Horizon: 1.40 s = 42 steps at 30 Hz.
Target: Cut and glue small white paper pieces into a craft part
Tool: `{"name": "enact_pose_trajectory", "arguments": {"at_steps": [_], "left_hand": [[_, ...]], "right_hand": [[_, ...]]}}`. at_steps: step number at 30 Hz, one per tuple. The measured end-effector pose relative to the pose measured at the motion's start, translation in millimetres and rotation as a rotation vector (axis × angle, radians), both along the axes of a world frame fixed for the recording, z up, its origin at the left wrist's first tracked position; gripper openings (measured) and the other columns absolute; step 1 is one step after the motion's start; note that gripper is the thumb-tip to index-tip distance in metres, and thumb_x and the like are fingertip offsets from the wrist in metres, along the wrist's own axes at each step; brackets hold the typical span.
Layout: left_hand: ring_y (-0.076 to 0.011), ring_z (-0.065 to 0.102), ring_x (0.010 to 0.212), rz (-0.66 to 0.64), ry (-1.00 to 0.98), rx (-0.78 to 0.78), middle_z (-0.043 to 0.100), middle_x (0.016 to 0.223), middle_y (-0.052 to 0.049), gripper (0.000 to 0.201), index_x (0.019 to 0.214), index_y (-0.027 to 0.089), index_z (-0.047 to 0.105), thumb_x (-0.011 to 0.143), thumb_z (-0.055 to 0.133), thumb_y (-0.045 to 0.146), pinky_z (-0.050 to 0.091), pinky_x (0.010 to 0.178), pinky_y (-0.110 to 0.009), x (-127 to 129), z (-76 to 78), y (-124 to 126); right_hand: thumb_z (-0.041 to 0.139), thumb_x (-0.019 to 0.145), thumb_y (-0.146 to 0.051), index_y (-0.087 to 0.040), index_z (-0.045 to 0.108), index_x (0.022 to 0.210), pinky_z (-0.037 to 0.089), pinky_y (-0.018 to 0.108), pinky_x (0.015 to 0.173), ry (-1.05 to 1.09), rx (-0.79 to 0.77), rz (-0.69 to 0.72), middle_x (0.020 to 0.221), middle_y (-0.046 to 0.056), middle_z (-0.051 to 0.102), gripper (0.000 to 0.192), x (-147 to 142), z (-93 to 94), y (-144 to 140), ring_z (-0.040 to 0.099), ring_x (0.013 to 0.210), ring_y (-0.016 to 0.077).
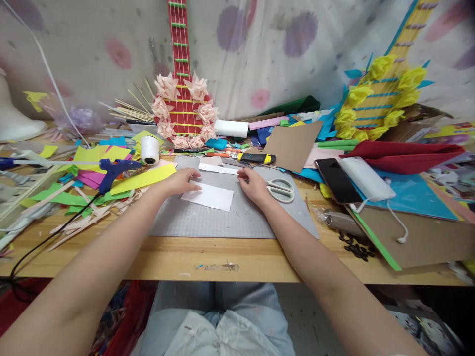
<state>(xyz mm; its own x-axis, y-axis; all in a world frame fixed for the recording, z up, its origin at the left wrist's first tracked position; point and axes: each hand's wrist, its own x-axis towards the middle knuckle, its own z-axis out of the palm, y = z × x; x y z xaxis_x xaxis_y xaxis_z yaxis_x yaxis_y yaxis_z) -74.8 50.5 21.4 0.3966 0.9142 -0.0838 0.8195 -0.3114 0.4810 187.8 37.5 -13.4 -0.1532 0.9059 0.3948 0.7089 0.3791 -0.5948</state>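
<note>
Hands over the grey cutting mat (208, 222), and the white paper rectangle (208, 196) lies between them, its long axis running left to right with the right end tipped slightly toward the person. The left hand (181, 180) is the nearer one: fingers flat and together, resting on the paper's upper left corner, pinning rather than gripping. The right hand (254, 185) sits just off the paper's right end, fingers curled loosely down onto the mat, closed on nothing as far as one can see. Both forearms reach in from the near table edge, converging toward the sheet. Just beside the right hand lie white-handled scissors (281, 190), touching nothing but the mat. Beyond the paper, a narrow white strip (218, 168) lies at the mat's far edge, and a blue glue gun (115, 170) rests well off to the left.
</note>
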Motion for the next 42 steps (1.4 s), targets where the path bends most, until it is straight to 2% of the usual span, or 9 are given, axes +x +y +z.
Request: {"name": "enact_pose_trajectory", "arguments": {"at_steps": [7, 9, 12, 15, 21, 25, 35, 39, 42], "left_hand": [[-0.0179, 0.053, 0.092, 0.187, 0.051, 0.241, 0.06, 0.099, -0.005, 0.029, 0.097, 0.019, 0.056, 0.071, 0.051, 0.03, 0.041, 0.082, -0.029, 17.5, 4.2, 2.0], [-0.0201, 0.05, 0.1, 0.153, 0.095, 0.33, 0.057, 0.104, -0.007, 0.031, 0.102, 0.019, 0.054, 0.072, 0.049, 0.025, 0.038, 0.087, -0.031, 23.1, 5.1, 2.6], [-0.0229, 0.042, 0.112, 0.028, 0.204, 0.412, 0.052, 0.115, -0.009, 0.039, 0.112, 0.017, 0.05, 0.074, 0.044, 0.017, 0.031, 0.095, -0.035, 31.5, 6.3, 3.9], [-0.0223, 0.039, 0.115, -0.051, 0.287, 0.398, 0.049, 0.12, -0.008, 0.044, 0.119, 0.019, 0.045, 0.076, 0.04, 0.016, 0.028, 0.097, -0.034, 39.3, 6.7, 8.5], [-0.0217, 0.048, 0.107, -0.062, 0.369, 0.398, 0.056, 0.115, -0.008, 0.043, 0.121, 0.021, 0.045, 0.078, 0.039, 0.018, 0.035, 0.089, -0.034, 48.6, 0.8, 23.4], [-0.0209, 0.053, 0.1, -0.033, 0.36, 0.48, 0.06, 0.108, -0.008, 0.038, 0.118, 0.02, 0.048, 0.082, 0.035, 0.021, 0.039, 0.082, -0.032, 50.0, -3.1, 26.0], [-0.0206, 0.056, 0.095, 0.051, 0.304, 0.5, 0.063, 0.103, -0.005, 0.039, 0.119, 0.022, 0.048, 0.081, 0.037, 0.024, 0.041, 0.077, -0.03, 47.3, -8.5, 27.8], [-0.0206, 0.056, 0.096, 0.067, 0.241, 0.49, 0.062, 0.105, -0.004, 0.042, 0.119, 0.022, 0.048, 0.078, 0.039, 0.019, 0.041, 0.079, -0.03, 47.5, -4.6, 25.5], [-0.0197, 0.056, 0.096, 0.106, 0.171, 0.446, 0.062, 0.106, -0.002, 0.044, 0.119, 0.024, 0.046, 0.076, 0.041, 0.016, 0.041, 0.079, -0.03, 49.9, 0.4, 25.1]], "right_hand": [[0.045, 0.074, -0.016, -0.019, 0.055, 0.095, 0.043, 0.031, 0.076, -0.026, 0.02, -0.084, 0.084, 0.003, 0.064, 0.024, 4.3, 0.5, -2.2, 0.056, 0.083, 0.0168], [0.045, 0.074, -0.016, -0.019, 0.055, 0.096, 0.042, 0.032, 0.075, -0.035, 0.012, -0.12, 0.084, 0.003, 0.064, 0.025, 6.2, 0.9, -1.3, 0.055, 0.083, 0.0177], [0.046, 0.072, -0.015, -0.02, 0.055, 0.097, 0.042, 0.033, 0.075, -0.037, -0.003, -0.15, 0.084, 0.003, 0.064, 0.027, 8.9, -0.9, 0.6, 0.053, 0.085, 0.0191], [0.049, 0.071, -0.015, -0.019, 0.055, 0.098, 0.041, 0.034, 0.076, -0.049, -0.023, -0.166, 0.086, 0.003, 0.064, 0.028, 10.5, -3.5, 2.4, 0.051, 0.088, 0.0208], [0.051, 0.07, -0.016, -0.019, 0.053, 0.1, 0.041, 0.036, 0.078, -0.071, -0.082, -0.153, 0.089, 0.004, 0.064, 0.03, 11.2, -4.8, 3.4, 0.051, 0.091, 0.0216], [0.051, 0.069, -0.016, -0.019, 0.053, 0.099, 0.041, 0.035, 0.079, -0.059, -0.078, -0.145, 0.089, 0.004, 0.064, 0.031, 11.8, -4.3, 3.2, 0.051, 0.09, 0.0209], [0.05, 0.069, -0.017, -0.019, 0.054, 0.096, 0.041, 0.036, 0.077, -0.067, -0.095, -0.187, 0.087, 0.004, 0.064, 0.027, 7.8, -0.5, 3.5, 0.051, 0.089, 0.0223], [0.047, 0.073, -0.019, -0.02, 0.052, 0.095, 0.041, 0.034, 0.076, 0.014, -0.125, -0.234, 0.086, 0.003, 0.064, 0.023, 6.7, 6.6, 13.3, 0.054, 0.086, 0.02], [0.047, 0.072, -0.016, -0.019, 0.05, 0.096, 0.042, 0.032, 0.075, 0.085, -0.206, -0.233, 0.087, 0.003, 0.063, 0.024, 5.1, 13.1, 28.8, 0.057, 0.081, 0.0169]]}}
